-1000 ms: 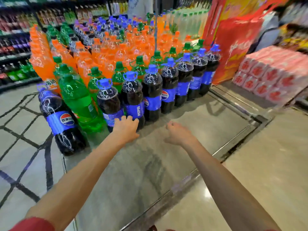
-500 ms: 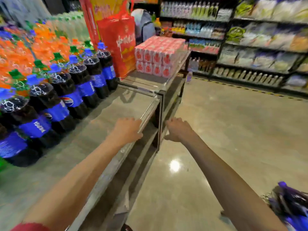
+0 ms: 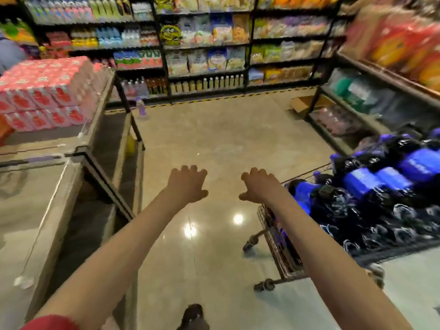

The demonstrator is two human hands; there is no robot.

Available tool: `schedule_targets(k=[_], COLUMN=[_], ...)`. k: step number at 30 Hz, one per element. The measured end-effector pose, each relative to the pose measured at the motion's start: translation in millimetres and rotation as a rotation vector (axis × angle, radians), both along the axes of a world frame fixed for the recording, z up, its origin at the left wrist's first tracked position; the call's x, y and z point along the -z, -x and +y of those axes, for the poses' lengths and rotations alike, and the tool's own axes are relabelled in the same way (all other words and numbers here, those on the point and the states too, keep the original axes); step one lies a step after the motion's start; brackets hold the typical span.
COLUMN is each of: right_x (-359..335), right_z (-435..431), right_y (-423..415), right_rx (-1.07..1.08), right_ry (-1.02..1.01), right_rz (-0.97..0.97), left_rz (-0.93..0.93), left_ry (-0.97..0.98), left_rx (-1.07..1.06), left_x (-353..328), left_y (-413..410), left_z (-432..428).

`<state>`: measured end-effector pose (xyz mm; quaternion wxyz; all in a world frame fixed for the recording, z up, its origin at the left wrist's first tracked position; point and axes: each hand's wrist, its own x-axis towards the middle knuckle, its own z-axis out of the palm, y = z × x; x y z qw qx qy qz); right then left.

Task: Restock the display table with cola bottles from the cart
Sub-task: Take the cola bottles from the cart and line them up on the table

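Neither hand carries anything. The left hand and the right hand reach forward side by side at the centre of the view, palms down, fingers spread and slightly hooked, over the polished floor and touching nothing. The cola bottles lie heaped on their sides in the wire cart at 3 to 4 o'clock, blue labels and caps showing, piled above its rim. The right hand is just beside the cart's near corner.

The display table runs along 8 to 9 o'clock, and the stretch of its top in view is bare grey surface. By my reading the restock has a good way to go, with the cart heavily loaded and this stretch waiting to be filled. What is stocked elsewhere on the table is out of view. The step in hand looks like a reach for a fresh bottle.

The table's dark metal corner juts into the aisle at 8 o'clock, near the left forearm, and a loaded swing back would pass close to it. Stacked pink packs sit on the neighbouring table at 10 o'clock. The aisle opens wide toward the grocery shelves at 12 o'clock. A small bottle stands on the floor at 11 o'clock and a cardboard box lies at 1 o'clock, both well apart from the hands. A low rack hems the cart at 2 o'clock
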<state>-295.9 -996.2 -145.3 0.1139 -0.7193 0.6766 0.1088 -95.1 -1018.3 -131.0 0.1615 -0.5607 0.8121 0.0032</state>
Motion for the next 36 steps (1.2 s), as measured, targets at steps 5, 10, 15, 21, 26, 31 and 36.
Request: schedule_targets(k=[5, 10, 15, 21, 26, 31, 36], right_x=[-3.2, -12.7, -13.3, -10.8, 1.2, 22.9, 40.4], right_z=[45.8, 78.7, 95.7, 80.9, 57.4, 37.1, 28.5], right_y=[104.5, 182.2, 250.2, 319.8, 361.2, 388.9, 408.7], right_rx=[0.251, 0.451, 0.574, 0.626, 0.636, 0.63, 0.626], right_ry=[-0.004, -0.025, -0.032, -0.085, -0.133, -0.169, -0.171], right_rz=[-0.02, 0.007, 0.03, 0.062, 0.047, 0.033, 0.001], left_rz=[0.018, 0.08, 0.107, 0.206, 0.238, 0.301, 0.377], left_ry=[-0.034, -0.074, -0.064, -0.115, -0.141, -0.159, -0.228], left_rx=[0.247, 0.447, 0.579, 0.549, 0.443, 0.368, 0.264], left_x=[-0.4, 5.1, 11.4, 21.9, 41.7, 67.5, 93.2], left_y=[111.2, 208.9, 292.3, 366.6, 403.2, 437.0, 472.9], left_z=[-9.9, -11.8, -22.2, -47.1, -68.8, -91.1, -101.9])
